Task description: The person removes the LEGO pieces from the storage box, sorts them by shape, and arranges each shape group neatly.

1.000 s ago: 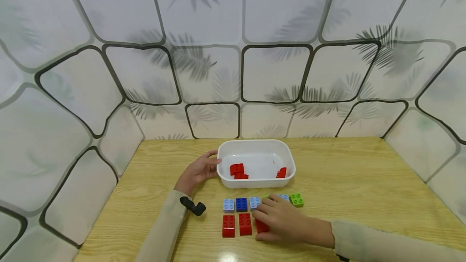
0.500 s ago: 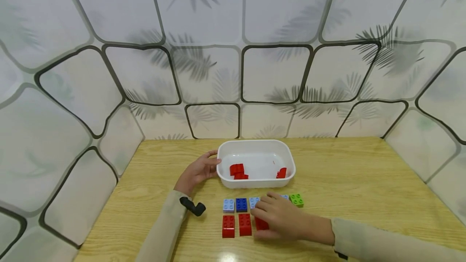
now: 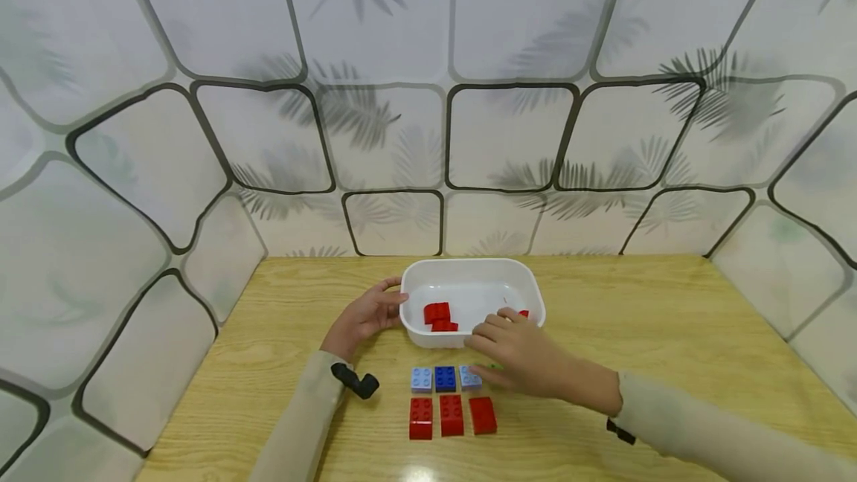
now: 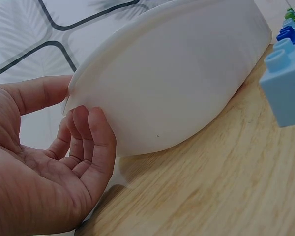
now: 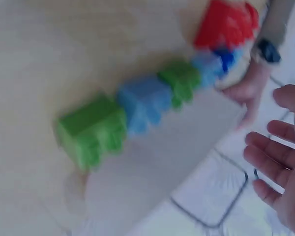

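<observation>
My left hand [image 3: 364, 318] grips the left end of a white plastic tub [image 3: 475, 294], thumb at the rim and fingers curled against the outer wall [image 4: 167, 93]. My right hand [image 3: 522, 354] is above the tub's front right side, holding nothing; its fingers [image 5: 268, 152] are relaxed and spread in the right wrist view. Three red toy bricks stand in a front row: a left one [image 3: 420, 419], a middle one [image 3: 451, 415] and a smooth-topped one [image 3: 483, 416] at the right. Several red bricks [image 3: 437, 313] lie inside the tub; another red piece [image 3: 524, 313] there is partly hidden behind my right hand.
Between tub and red row is a line of bricks: light blue [image 3: 421, 378], dark blue [image 3: 445, 378], light blue [image 3: 470, 376]. My right hand covers its right part, where the right wrist view shows green bricks [image 5: 93, 128] and a light blue brick [image 5: 145, 101]. A patterned wall [image 3: 395, 222] stands behind the table.
My right hand has let go of the third red brick, which stays in the front row, and has moved up and away toward the tub. My left hand stays at the tub.
</observation>
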`<action>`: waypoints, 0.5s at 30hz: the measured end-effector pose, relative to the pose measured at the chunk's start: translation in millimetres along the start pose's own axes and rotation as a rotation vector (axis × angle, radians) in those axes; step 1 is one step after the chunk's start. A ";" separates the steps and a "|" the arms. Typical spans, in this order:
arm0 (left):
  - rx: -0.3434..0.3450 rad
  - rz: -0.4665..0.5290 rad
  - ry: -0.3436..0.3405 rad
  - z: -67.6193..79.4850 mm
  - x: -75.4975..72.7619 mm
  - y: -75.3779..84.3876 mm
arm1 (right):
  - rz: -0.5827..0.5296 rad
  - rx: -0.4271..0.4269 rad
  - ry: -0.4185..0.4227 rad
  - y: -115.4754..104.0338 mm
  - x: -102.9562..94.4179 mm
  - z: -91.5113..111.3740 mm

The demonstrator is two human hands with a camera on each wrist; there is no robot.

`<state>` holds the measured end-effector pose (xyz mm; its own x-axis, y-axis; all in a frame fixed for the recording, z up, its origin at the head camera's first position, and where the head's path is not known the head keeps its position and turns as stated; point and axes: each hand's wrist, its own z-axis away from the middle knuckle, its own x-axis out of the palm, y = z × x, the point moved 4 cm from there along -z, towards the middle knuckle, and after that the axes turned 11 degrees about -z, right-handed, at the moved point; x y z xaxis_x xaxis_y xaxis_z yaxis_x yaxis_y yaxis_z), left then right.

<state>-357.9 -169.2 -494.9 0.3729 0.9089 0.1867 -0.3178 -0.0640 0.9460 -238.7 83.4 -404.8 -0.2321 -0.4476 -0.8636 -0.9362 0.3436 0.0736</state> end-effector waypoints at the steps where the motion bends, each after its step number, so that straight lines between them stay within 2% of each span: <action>1: 0.000 0.000 0.000 -0.2 0.0 0.0 | 0.018 0.006 0.002 5.7 -4.1 -1.6; 4: -0.001 0.002 0.001 -1.0 -0.2 -0.2 | 0.071 0.044 -0.010 27.1 -13.3 -3.9; 8: -0.007 0.009 0.009 -2.2 -0.8 -1.0 | 0.097 0.136 -0.087 56.4 -19.4 -0.6; 15: -0.020 0.015 0.023 -2.3 -1.0 -1.1 | -0.011 0.313 -0.285 90.3 -18.2 9.6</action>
<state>-359.9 -169.1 -496.8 0.3478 0.9173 0.1940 -0.3405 -0.0692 0.9377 -316.5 130.5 -387.3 -0.0989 -0.2215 -0.9701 -0.8028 0.5938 -0.0537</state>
